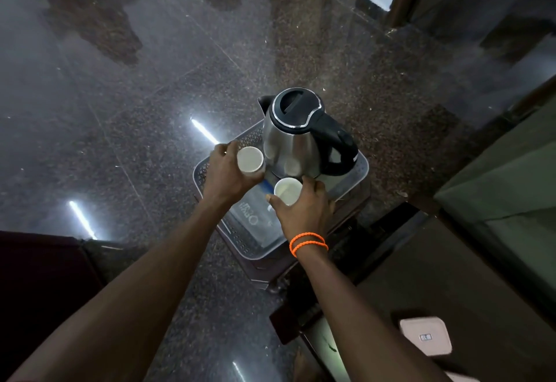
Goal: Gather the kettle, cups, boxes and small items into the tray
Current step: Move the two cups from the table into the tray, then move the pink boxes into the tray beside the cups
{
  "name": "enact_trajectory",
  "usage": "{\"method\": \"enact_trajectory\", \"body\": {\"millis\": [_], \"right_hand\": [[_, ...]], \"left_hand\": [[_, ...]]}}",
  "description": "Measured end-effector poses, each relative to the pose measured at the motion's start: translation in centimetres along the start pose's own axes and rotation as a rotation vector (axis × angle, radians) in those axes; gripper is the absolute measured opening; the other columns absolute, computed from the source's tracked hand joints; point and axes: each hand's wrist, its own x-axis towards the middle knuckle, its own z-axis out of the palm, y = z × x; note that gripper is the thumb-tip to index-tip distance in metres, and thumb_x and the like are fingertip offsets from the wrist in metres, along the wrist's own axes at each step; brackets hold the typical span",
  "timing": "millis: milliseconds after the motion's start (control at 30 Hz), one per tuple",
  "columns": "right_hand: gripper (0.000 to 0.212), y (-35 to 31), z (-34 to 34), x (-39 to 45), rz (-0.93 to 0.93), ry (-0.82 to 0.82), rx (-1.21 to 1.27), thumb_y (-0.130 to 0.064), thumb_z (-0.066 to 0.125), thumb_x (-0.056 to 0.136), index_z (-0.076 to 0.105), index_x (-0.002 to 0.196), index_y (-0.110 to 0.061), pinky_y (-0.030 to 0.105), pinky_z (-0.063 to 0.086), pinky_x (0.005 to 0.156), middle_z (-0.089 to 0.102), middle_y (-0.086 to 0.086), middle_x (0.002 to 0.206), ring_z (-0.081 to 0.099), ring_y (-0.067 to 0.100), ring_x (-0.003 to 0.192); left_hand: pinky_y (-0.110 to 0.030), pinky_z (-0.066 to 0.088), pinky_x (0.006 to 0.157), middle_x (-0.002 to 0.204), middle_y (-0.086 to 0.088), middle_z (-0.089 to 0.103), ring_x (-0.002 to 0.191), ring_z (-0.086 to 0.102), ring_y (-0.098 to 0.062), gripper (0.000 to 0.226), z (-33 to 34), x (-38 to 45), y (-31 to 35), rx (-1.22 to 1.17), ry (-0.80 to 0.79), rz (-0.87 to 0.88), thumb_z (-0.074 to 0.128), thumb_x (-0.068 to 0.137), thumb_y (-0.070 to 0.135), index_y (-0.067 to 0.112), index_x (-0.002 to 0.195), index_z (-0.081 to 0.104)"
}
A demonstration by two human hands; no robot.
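Note:
A grey perforated tray [359, 171] rests on a dark low stool. In its far half stands a steel kettle [290, 147] with a black lid and handle. My left hand [228, 171] is shut on a white paper cup [250, 159] just left of the kettle, over the tray's left side. A second white cup [288, 190] is held by my right hand [304, 210] in front of the kettle. Under my hands a flat dark box with white print [251, 216] lies in the tray's near half.
The stool [270, 273] stands on a polished speckled stone floor [120, 110] with light reflections. A dark cabinet top with a pink object [425, 338] lies at lower right. A dark maroon shape [39, 276] sits at lower left.

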Motion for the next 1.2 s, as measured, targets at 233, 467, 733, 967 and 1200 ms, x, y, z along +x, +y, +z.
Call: {"method": "enact_trajectory", "body": {"millis": [233,467,733,967,1200], "right_hand": [[0.053,5.3,-4.6,-2.8,-0.103,0.156,0.083,-0.047,0.071,0.084,0.063,0.125,-0.015,0.044,0.046,0.092,0.063,0.006,0.120,0.059,0.029,0.113],[0.047,19.3,-10.3,-9.3,0.103,0.189,-0.089,-0.034,0.074,0.079,0.066,0.121,-0.013,0.045,0.046,0.092,0.064,0.010,0.116,0.061,0.034,0.106],[0.058,32.1,-14.8,-18.9,0.484,0.072,-0.216,-0.039,0.085,0.060,0.067,0.111,-0.018,0.047,0.046,0.087,0.062,0.010,0.111,0.059,0.037,0.105],[0.070,35.3,-14.3,-21.6,0.548,0.072,-0.153,-0.052,0.085,0.058,0.060,0.117,-0.026,0.045,0.045,0.091,0.055,0.005,0.129,0.055,0.031,0.115],[0.073,33.5,-15.3,-19.6,0.460,0.155,-0.111,-0.048,0.085,0.056,0.059,0.119,-0.023,0.044,0.045,0.089,0.058,0.004,0.126,0.055,0.030,0.115]], "left_hand": [[-0.045,0.040,0.107,0.139,-0.014,0.054,0.130,0.048,-0.032,0.072,3.1,-8.7,5.0,-0.038,0.385,0.079,0.073,0.084,0.046,0.014,0.144,0.049],[-0.047,0.045,0.107,0.129,-0.011,0.055,0.122,0.051,-0.030,0.063,11.8,-17.8,13.8,-0.146,-0.067,0.454,0.071,0.080,0.021,0.016,0.141,0.054],[-0.043,0.048,0.104,0.158,0.003,0.038,0.135,0.045,-0.024,0.091,21.7,-22.6,19.7,0.308,-0.898,1.004,0.053,0.070,0.070,0.043,0.153,0.031],[-0.038,0.053,0.091,0.147,0.004,0.045,0.126,0.047,-0.023,0.072,24.7,-23.8,22.3,0.481,-1.067,1.113,0.071,0.078,0.042,0.036,0.145,0.045],[-0.038,0.046,0.104,0.134,-0.001,0.048,0.122,0.048,-0.021,0.089,22.3,-22.9,23.0,0.400,-1.080,0.991,0.089,0.064,0.034,0.028,0.144,0.050]]}}
